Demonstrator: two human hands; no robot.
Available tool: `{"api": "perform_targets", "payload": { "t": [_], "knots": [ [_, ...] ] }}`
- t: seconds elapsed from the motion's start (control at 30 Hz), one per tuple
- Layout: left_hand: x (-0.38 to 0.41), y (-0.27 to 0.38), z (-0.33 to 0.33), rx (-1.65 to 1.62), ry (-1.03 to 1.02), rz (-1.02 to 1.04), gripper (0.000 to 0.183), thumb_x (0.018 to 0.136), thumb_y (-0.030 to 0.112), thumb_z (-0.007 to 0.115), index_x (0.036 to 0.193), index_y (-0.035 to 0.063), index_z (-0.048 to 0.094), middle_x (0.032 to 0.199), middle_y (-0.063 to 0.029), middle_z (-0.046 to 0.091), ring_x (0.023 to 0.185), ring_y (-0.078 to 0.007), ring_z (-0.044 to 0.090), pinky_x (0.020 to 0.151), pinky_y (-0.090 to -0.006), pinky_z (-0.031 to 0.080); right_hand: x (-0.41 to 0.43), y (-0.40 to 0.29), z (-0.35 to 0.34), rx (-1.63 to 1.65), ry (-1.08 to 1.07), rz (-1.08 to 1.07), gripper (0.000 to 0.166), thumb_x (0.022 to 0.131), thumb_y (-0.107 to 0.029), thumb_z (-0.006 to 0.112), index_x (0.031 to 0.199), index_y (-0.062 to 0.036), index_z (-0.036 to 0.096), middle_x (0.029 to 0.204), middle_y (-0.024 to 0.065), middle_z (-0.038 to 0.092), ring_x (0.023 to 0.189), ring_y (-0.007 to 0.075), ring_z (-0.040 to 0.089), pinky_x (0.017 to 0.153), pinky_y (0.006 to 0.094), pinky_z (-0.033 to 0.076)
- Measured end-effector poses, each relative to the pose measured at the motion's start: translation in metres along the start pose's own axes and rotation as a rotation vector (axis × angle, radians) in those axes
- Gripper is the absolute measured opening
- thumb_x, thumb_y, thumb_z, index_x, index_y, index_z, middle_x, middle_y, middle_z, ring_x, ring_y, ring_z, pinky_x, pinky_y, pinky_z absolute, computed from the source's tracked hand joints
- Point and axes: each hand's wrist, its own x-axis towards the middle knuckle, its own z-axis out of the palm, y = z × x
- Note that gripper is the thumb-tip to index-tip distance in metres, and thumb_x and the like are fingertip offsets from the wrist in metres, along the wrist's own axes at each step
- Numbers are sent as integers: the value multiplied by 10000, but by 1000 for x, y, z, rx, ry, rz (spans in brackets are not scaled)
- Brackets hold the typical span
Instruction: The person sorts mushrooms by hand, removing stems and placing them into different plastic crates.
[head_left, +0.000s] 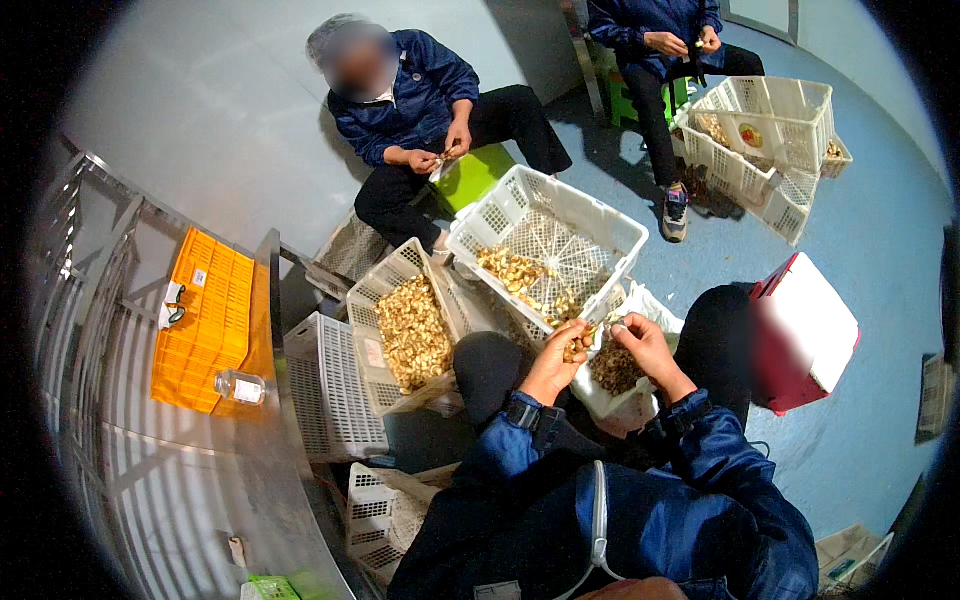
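Note:
My left hand (556, 364) is closed around several small brown mushrooms (577, 346), held over the near edge of a white plastic crate (634, 225). Close beside it, my right hand (646, 346) pinches a small greyish item (618, 324) between thumb and fingers; it is too small to name. Under both hands stands a white bag-lined container (664, 309) with dark brown trimmings (613, 369) in it. Loose tan mushrooms (514, 270) lie along the left and near side of the crate.
To the left, another white crate (364, 319) holds a heap of mushrooms (415, 330). A steel table (262, 450) carries an orange crate (214, 292) and a jar (240, 387). A red-and-white box (814, 330) stands right. Two co-workers (427, 82) (660, 30) sit opposite, hands busy.

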Motion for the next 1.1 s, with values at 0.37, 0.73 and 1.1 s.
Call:
{"api": "perform_targets", "payload": {
  "t": [0.37,0.73,1.1],
  "knots": [
    [-4,-5,6,316,8,86,416,909,135,569,1281,-15,457,918,-44,556,760,-88,538,551,-226,409,1,1,1,-49,62,18,154,908,-134,574,775,-70,531,711,-78,508,646,10,413,577,195,345],
    [0,-13,5,778,5,242,405,918,194,575,1239,-42,499,902,-42,636,683,-44,509,533,-194,403,-20,-45,21,179,113,-58,158,910,-158,586,810,-41,550,729,-28,579,661,43,504,608,210,413],
    [-5,-10,13,505,-38,94,326,952,215,515,1195,0,531,894,-30,615,690,-49,499,536,-189,395,5,5,-5,-19,73,11,157,908,-151,581,806,-46,525,714,-60,508,672,29,441,588,209,379]
  ]
}}
